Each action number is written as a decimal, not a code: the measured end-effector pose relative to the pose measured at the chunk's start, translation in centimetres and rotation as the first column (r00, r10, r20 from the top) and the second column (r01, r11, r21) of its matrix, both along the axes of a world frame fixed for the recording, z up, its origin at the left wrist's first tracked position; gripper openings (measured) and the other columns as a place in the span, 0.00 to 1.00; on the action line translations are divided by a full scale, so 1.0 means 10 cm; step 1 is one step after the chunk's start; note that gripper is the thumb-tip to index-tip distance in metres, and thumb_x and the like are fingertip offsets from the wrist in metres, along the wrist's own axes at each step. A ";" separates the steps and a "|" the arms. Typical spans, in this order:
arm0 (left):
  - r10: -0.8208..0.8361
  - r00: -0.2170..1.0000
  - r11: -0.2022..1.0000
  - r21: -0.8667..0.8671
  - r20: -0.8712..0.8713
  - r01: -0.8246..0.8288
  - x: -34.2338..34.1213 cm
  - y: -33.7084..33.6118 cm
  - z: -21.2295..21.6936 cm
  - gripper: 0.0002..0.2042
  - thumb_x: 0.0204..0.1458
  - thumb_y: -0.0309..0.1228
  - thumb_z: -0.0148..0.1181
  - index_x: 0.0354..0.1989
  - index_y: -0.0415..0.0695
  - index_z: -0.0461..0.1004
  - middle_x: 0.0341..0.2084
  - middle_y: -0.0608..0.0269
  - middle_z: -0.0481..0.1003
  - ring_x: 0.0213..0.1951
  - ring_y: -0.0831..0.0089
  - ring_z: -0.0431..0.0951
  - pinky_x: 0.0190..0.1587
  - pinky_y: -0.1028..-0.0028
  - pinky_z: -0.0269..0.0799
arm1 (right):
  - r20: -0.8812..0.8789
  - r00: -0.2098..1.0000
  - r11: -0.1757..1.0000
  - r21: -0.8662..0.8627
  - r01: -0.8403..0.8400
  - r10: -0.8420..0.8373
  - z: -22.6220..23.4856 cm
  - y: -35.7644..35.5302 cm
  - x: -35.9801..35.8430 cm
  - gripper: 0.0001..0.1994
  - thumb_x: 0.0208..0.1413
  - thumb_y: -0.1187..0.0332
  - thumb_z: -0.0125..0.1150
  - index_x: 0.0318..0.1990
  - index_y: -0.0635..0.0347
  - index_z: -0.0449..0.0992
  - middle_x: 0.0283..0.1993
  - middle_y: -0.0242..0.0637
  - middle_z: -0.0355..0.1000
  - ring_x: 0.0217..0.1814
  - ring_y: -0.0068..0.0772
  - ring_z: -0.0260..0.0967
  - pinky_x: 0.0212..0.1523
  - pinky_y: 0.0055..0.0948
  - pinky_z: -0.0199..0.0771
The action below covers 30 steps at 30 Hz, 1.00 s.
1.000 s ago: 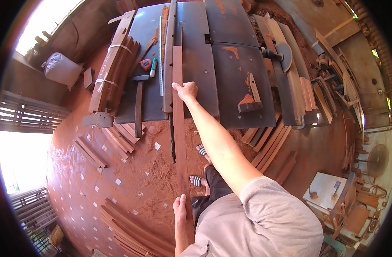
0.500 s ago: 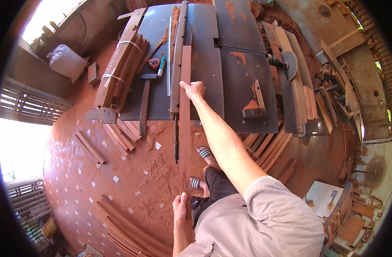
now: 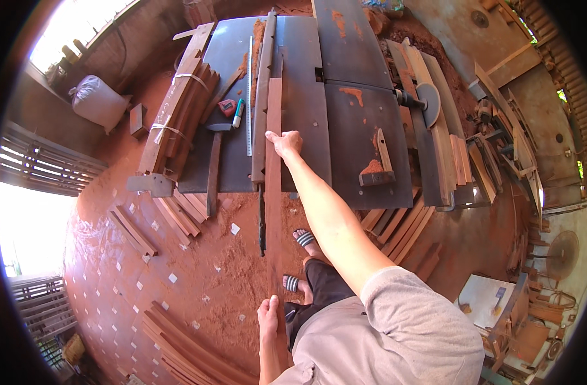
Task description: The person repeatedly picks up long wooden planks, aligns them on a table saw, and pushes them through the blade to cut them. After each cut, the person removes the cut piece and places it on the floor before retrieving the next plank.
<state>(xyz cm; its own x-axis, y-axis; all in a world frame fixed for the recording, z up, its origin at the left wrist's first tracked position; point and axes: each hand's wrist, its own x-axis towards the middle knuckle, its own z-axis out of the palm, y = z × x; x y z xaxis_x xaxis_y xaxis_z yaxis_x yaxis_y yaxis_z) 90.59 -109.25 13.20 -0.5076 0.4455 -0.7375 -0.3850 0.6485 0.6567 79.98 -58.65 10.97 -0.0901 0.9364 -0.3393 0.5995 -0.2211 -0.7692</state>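
A long reddish-brown wooden strip point(image 3: 274, 186) runs lengthwise from my body onto a dark metal saw table point(image 3: 300, 115). My right hand point(image 3: 285, 142) is closed around the strip over the table, its thumb across the top. Close to my waist, my left hand point(image 3: 268, 319) grips the near part of the strip, thumb uppermost. The strip lies alongside a long fence point(image 3: 262, 109) on its left. Beyond the strip's far end, a thin dark slot or blade line shows; I cannot tell which.
Left on the table are a hammer point(image 3: 215, 160), a red tape measure point(image 3: 227, 108), a teal marker point(image 3: 239, 113), a steel ruler point(image 3: 250, 96) and tied wood point(image 3: 181, 119). To the right are a wooden-handled block point(image 3: 377, 178) and a round disc point(image 3: 429, 105). Cut strips point(image 3: 184, 346) lie on the dusty floor.
The table and the things on it appear slightly lower in the picture, as the view has shifted. Both hands keep their hold on the strip, with little visible movement along the fence.
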 end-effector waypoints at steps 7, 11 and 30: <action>-0.025 1.000 0.999 -0.021 -0.019 0.025 -0.03 0.00 -0.06 0.22 0.64 0.45 0.59 0.30 0.36 0.74 0.23 0.70 0.69 0.31 0.80 0.65 0.33 0.72 0.64 | -0.018 1.000 1.000 0.021 0.010 -0.009 0.01 0.03 -0.02 0.27 0.44 0.51 0.79 0.16 0.68 0.72 0.25 0.51 0.77 0.31 0.49 0.77 0.39 0.47 0.76; -0.002 1.000 1.000 -0.024 -0.021 0.001 -0.03 0.04 -0.03 0.22 0.64 0.46 0.59 0.32 0.35 0.76 0.24 0.69 0.71 0.31 0.79 0.66 0.34 0.72 0.66 | 0.005 1.000 0.999 -0.032 -0.014 0.014 0.06 0.05 -0.04 0.27 0.45 0.48 0.78 0.31 0.70 0.79 0.38 0.55 0.79 0.45 0.48 0.79 0.49 0.43 0.77; 0.011 1.000 1.000 -0.020 -0.016 -0.012 -0.08 0.20 0.04 0.22 0.63 0.46 0.60 0.33 0.35 0.77 0.24 0.68 0.73 0.30 0.79 0.68 0.33 0.72 0.67 | 0.026 0.998 0.992 0.112 0.054 -0.057 -0.10 0.17 -0.15 0.28 0.45 0.47 0.78 0.20 0.66 0.75 0.30 0.49 0.80 0.36 0.43 0.79 0.41 0.45 0.76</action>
<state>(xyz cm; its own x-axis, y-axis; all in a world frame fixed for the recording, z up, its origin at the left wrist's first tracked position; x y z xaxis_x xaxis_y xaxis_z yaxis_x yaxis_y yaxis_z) 89.83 -107.20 13.56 -0.5245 0.4250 -0.7378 -0.3818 0.6571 0.6499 78.51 -56.93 9.99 -0.0286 0.9716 -0.2347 0.6113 -0.1688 -0.7732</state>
